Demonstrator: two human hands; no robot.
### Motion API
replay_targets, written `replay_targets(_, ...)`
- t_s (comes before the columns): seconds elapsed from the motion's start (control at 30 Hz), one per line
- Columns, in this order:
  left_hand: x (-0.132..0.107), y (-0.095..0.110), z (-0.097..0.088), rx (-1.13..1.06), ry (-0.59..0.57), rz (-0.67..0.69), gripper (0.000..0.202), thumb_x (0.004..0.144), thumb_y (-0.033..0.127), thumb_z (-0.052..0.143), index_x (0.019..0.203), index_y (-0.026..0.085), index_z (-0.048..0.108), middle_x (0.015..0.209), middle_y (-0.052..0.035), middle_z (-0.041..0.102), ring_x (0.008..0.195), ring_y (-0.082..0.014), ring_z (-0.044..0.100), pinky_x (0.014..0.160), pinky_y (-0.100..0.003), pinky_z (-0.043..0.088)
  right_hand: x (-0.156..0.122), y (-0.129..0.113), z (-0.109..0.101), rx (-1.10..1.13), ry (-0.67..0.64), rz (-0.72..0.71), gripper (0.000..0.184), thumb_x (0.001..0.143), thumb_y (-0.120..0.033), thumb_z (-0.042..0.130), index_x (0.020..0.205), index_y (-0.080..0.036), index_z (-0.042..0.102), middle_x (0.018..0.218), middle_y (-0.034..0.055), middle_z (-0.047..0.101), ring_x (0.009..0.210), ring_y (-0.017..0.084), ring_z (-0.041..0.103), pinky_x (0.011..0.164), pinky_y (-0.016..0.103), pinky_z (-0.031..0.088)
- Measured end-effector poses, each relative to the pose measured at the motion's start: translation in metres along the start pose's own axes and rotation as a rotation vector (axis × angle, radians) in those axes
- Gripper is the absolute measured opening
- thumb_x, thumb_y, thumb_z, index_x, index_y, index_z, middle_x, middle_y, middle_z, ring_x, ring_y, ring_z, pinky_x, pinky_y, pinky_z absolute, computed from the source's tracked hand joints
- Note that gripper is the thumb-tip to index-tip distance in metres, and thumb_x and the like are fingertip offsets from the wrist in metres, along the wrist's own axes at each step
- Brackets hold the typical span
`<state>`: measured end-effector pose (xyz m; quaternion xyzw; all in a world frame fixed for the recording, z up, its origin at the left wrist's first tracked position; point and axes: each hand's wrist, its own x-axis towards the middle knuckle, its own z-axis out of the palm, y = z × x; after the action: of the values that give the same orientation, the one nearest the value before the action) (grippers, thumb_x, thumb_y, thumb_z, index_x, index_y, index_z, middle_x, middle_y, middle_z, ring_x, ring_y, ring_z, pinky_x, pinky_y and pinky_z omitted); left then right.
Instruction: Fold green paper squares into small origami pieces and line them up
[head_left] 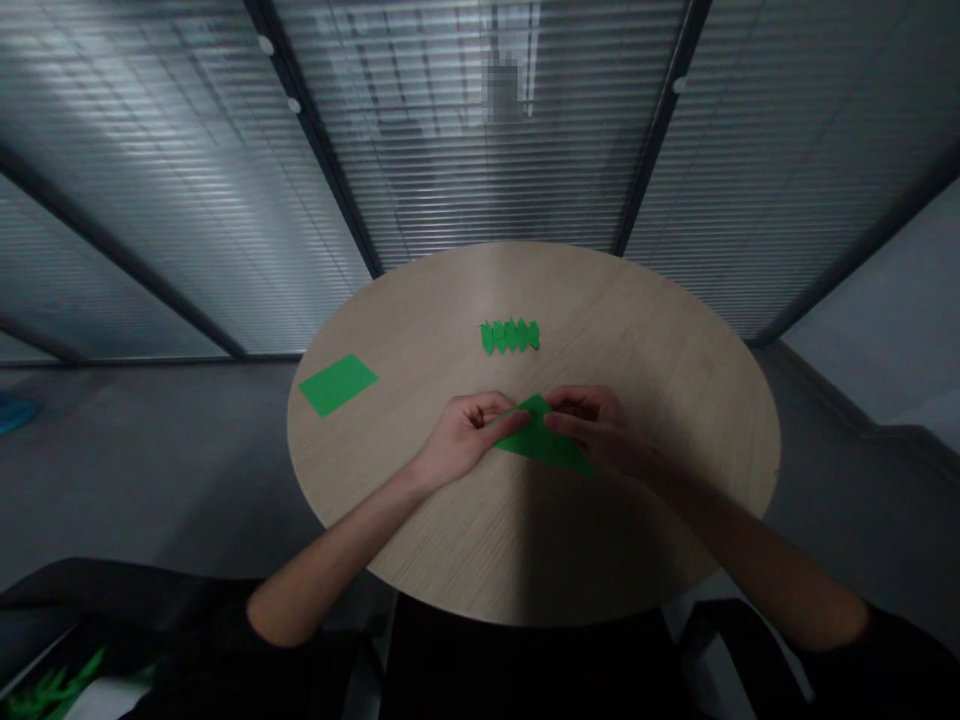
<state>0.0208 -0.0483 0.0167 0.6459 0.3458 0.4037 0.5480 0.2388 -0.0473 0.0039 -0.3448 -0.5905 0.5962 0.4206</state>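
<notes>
Fingertips (523, 420) of the left hand (465, 440) and right hand (592, 430) pinch a thin matte green paper triangle (544, 448) from both sides, tip pointing away, long edge crosswise over a round pale woodgrain table (660, 340), scalloped green paper strip (510, 337) and flat green paper rectangle (337, 385) further out.

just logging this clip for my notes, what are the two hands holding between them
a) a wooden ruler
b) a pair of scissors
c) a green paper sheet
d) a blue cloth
c, the left hand and the right hand both grip a green paper sheet, its triangular shape showing between them.
</notes>
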Motion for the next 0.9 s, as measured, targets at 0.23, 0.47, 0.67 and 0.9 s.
replay_targets(0.23, 0.001, 0.001, 0.000, -0.034, 0.113, 0.025, 0.037, 0.085, 0.047, 0.079, 0.070, 0.017, 0.064, 0.057, 0.0033, 0.057, 0.052, -0.0084, 0.048, 0.052, -0.021, 0.041, -0.004, -0.006, -0.008, -0.103, -0.149, 0.057, 0.039, 0.079, -0.054, 0.081, 0.080, -0.017, 0.070, 0.063, -0.0032, 0.053, 0.053, 0.009, 0.045, 0.045, 0.021, 0.030)
replay_targets(0.47, 0.002, -0.001, -0.002, 0.050, 0.265, 0.110, 0.042, 0.084, 0.053, 0.080, 0.068, 0.018, 0.064, 0.058, 0.0023, 0.058, 0.054, -0.0096, 0.049, 0.051, -0.022, 0.041, -0.006, -0.009, -0.002, -0.156, -0.103, -0.007, 0.036, 0.080, -0.049, 0.080, 0.077, -0.017, 0.065, 0.064, -0.0037, 0.051, 0.054, 0.008, 0.043, 0.047, 0.023, 0.029)
replay_targets(0.67, -0.001, -0.004, -0.002, 0.128, 0.315, 0.141, 0.031, 0.087, 0.042, 0.076, 0.072, 0.017, 0.067, 0.061, 0.0017, 0.059, 0.055, -0.0096, 0.048, 0.052, -0.022, 0.038, -0.004, -0.003, 0.004, -0.134, -0.062, 0.020, 0.036, 0.081, -0.049, 0.081, 0.092, -0.016, 0.073, 0.071, 0.0002, 0.064, 0.053, 0.009, 0.050, 0.045, 0.022, 0.038)
replay_targets(0.9, -0.001, -0.002, -0.002, 0.135, 0.313, 0.150, 0.026, 0.088, 0.037, 0.073, 0.071, 0.017, 0.065, 0.062, 0.0014, 0.059, 0.055, -0.0098, 0.048, 0.052, -0.022, 0.038, -0.004, 0.000, 0.005, -0.198, -0.045, 0.011, 0.033, 0.084, -0.048, 0.078, 0.079, -0.016, 0.070, 0.065, -0.0003, 0.063, 0.049, 0.008, 0.050, 0.043, 0.021, 0.038)
